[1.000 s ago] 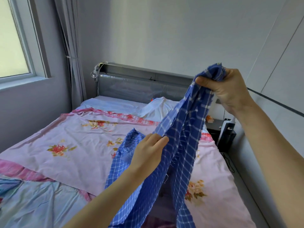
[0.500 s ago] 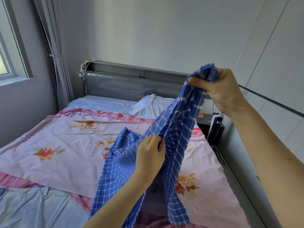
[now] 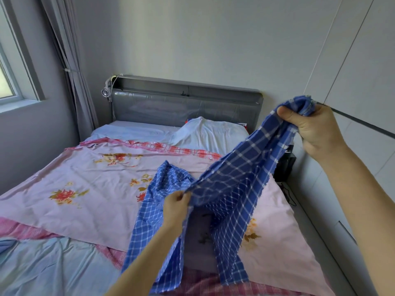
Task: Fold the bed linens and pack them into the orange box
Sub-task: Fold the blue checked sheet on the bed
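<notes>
**2 hands on the blue-and-white checked cotton cloth (image 3: 235, 171)**

Head view: I see the right hand (image 3: 316, 131), upper right of the frame, fingers curled round its bunched end. The left hand (image 3: 175, 208), lower centre, pinches its edge. It hangs mid-frame above the pink floral bedsheet (image 3: 96, 178).

The blue checked cloth (image 3: 233, 174) hangs stretched from the left hand (image 3: 175, 207) up to the right hand (image 3: 314, 129), screening the right half of the pink floral sheet (image 3: 89, 180). Left of it the sheet lies flat, open above. The headboard (image 3: 186, 107) closes the far end; the wall (image 3: 352, 82) runs close on the right
</notes>
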